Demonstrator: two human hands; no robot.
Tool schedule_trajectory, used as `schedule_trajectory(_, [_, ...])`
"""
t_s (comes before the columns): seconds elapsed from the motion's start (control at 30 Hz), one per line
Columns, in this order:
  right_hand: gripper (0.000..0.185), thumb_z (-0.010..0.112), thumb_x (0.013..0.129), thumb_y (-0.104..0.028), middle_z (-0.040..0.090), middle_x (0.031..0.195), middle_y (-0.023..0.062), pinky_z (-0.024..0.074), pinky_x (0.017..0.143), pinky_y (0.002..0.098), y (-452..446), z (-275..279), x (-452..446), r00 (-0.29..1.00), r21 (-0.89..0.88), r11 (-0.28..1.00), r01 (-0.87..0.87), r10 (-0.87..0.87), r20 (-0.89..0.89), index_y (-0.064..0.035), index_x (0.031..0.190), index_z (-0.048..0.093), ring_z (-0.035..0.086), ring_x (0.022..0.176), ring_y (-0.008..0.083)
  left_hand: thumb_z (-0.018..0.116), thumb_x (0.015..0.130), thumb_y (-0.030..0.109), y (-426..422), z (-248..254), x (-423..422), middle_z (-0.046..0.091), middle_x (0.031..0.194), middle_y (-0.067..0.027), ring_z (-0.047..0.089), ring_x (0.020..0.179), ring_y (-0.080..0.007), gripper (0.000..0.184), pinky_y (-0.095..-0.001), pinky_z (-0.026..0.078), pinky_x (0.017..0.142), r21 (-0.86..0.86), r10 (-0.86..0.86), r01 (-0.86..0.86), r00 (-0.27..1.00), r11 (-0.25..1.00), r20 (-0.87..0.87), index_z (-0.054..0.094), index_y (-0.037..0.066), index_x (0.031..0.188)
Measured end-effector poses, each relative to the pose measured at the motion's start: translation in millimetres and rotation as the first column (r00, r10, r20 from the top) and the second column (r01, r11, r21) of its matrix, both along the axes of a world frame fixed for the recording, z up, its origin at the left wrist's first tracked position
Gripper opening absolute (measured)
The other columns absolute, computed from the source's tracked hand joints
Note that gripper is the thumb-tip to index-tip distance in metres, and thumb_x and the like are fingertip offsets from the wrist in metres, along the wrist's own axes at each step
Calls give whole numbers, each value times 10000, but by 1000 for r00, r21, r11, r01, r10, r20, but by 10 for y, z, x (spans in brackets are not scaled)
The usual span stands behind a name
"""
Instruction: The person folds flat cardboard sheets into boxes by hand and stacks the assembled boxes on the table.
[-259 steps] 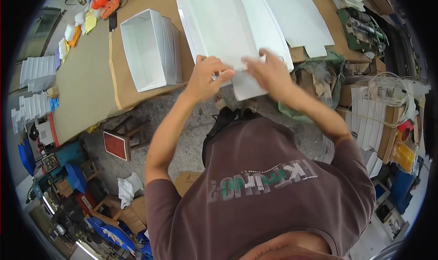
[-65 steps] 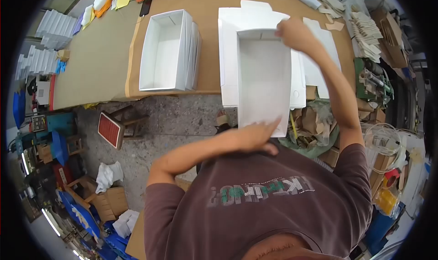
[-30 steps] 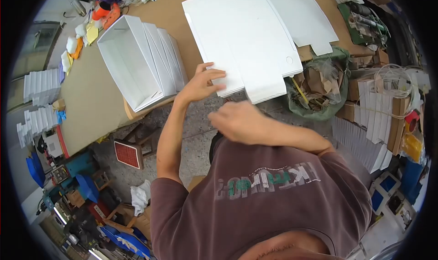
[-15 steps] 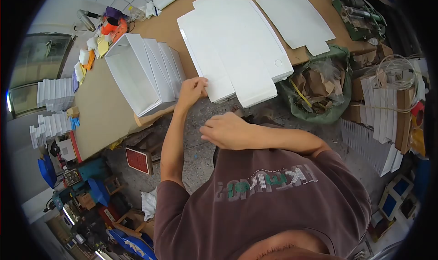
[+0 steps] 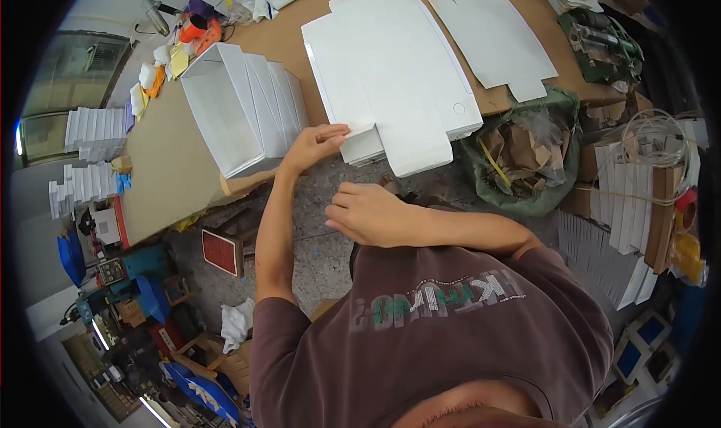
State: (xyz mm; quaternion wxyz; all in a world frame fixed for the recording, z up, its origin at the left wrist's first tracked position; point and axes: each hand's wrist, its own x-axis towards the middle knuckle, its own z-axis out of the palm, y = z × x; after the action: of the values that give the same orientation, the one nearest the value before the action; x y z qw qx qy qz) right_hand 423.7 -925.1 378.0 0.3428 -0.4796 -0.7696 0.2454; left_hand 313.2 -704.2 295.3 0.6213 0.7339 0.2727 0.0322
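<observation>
A stack of flat white cardboard blanks (image 5: 390, 60) lies at the front edge of the table. My left hand (image 5: 314, 147) is at the stack's near left corner, its fingertips on a flap (image 5: 359, 137) of the top blank, which is bent upward. The thumb is partly hidden. A wider flap (image 5: 417, 152) hangs over the edge to the right. In front of my chest, my right hand (image 5: 368, 214) is apart from the stack, fingers curled. Its palm is hidden, so I cannot see whether anything is in it. Nested white open boxes (image 5: 244, 113) stand left of my left hand.
Another white cut blank (image 5: 496, 41) lies on the brown table (image 5: 161, 180) to the right. A green sack (image 5: 518, 195) of scraps sits below the table edge. White stacks (image 5: 627, 195) stand on the right, a red-topped stool (image 5: 221, 251) on the lower left.
My left hand's fingers have straightened, and the corner flap of the top blank now stands bent up. My right hand stays nearly in place. The whole view has shifted slightly.
</observation>
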Motion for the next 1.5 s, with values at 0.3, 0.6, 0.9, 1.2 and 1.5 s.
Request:
schedule_trajectory(0.3, [629,607,956,-360,412,1411,232,382,1058,452,-167,-154,1674,442,-191,953,237,-281,-852,16,1412,394,460,1285,335,694,870,109,-501,2064,278,728,1005,-176,701,959,-269,146,-305,541,841,877,-321,-227,868,423,379,737,-4,952])
schedule_trajectory(0.6, [459,717,844,-219,691,1065,210,566,750,445,69,-426,1436,763,47,928,370,-332,554,3,1189,510,645,1040,394,649,823,76,-887,255,758,617,841,-41,584,869,-231,202,-467,377,872,962,-162,86,986,260,-45,636,83,1025])
schedule_trajectory(0.9, [358,813,787,-208,657,1142,158,511,821,380,296,-252,1650,825,-177,812,556,-512,240,-140,1111,677,619,1060,257,706,885,155,-594,555,765,637,802,-53,591,801,-222,147,-379,363,796,681,-182,-97,928,726,325,693,59,995])
schedule_trajectory(1.2, [403,846,753,-289,720,1126,115,409,1090,466,-13,-555,1351,619,-3,673,740,-679,394,-53,1041,692,646,1154,260,733,851,225,-1123,208,755,578,928,-136,546,968,-309,274,-452,417,871,894,66,-173,985,414,160,569,9,894])
schedule_trajectory(1.5, [773,659,873,-173,402,1526,212,395,1098,394,1572,-1141,2582,763,-219,887,406,-461,-452,11,1520,279,414,1387,309,712,815,110,320,227,1299,540,1351,-180,559,1223,-353,661,-466,392,1113,-259,508,-438,717,861,477,457,-23,1410])
